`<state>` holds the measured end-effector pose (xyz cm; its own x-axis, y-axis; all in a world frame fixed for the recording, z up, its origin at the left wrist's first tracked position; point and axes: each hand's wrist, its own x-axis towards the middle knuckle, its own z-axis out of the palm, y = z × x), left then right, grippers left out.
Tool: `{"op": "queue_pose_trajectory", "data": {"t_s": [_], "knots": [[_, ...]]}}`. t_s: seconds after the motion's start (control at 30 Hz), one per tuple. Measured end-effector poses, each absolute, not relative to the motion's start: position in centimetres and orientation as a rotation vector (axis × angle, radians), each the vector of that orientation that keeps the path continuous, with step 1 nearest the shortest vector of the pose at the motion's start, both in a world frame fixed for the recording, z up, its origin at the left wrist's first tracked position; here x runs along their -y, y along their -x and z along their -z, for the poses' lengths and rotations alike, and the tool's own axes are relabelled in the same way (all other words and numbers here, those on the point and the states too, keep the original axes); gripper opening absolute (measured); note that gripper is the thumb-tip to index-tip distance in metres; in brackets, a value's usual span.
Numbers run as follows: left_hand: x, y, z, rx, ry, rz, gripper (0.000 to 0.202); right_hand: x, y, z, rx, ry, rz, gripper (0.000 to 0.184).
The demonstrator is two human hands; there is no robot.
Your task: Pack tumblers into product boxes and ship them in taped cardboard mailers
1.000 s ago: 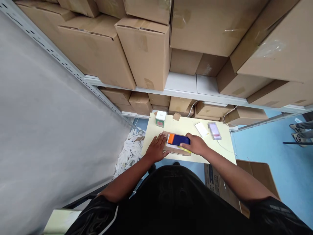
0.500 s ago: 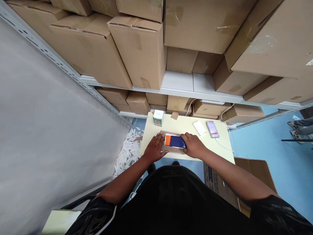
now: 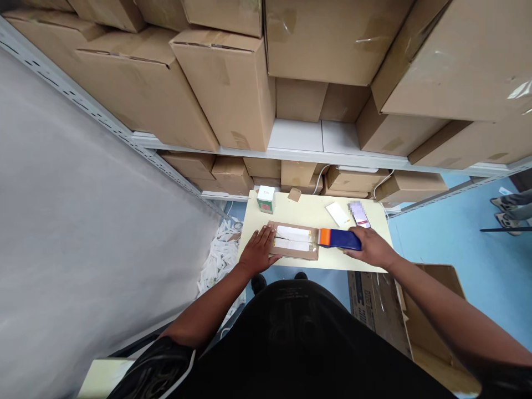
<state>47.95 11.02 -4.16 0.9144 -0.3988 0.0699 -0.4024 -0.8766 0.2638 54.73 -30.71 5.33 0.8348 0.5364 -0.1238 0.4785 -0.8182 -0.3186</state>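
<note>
A flat brown cardboard parcel (image 3: 294, 252) with a white label lies on the small pale yellow table (image 3: 316, 213). My left hand (image 3: 257, 251) rests flat on the parcel's left end, fingers spread. My right hand (image 3: 372, 247) grips the blue body of an orange and blue tape dispenser (image 3: 337, 239), which sits just past the parcel's right edge.
On the table's far side stand a small white and green box (image 3: 265, 199), a cardboard scrap (image 3: 294, 194), a white card (image 3: 337, 214) and a phone (image 3: 359, 214). Shelves of cardboard boxes (image 3: 224, 88) rise behind. Paper strips (image 3: 218, 257) litter the floor left; an open carton (image 3: 415, 310) stands right.
My right hand has drawn the dispenser rightwards across the parcel and off its right edge, uncovering the white label. My left hand has stayed on the parcel's left end.
</note>
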Motion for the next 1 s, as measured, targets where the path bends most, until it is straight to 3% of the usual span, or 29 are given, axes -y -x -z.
{"op": "queue_pose_trajectory", "data": {"t_s": [0.17, 0.47, 0.73, 1.0], "knots": [[-10.3, -48.0, 4.5, 0.634, -2.775, -0.019, 0.092, 36.8, -54.5, -3.5, 0.790, 2.804, -0.376, 0.063], [-10.0, -47.9, 4.5, 0.608, -2.803, 0.010, 0.092, 37.8, -53.2, 0.1, 0.787, 2.758, -0.340, 0.063], [-9.7, -47.5, 4.6, 0.622, -2.822, 0.012, 0.093, 39.1, -50.0, -0.5, 0.759, 2.761, -0.267, 0.063], [-9.0, -46.9, 5.0, 0.602, -2.744, 0.023, 0.094, 34.7, -51.7, -1.3, 0.637, 2.716, -0.567, 0.057]]}}
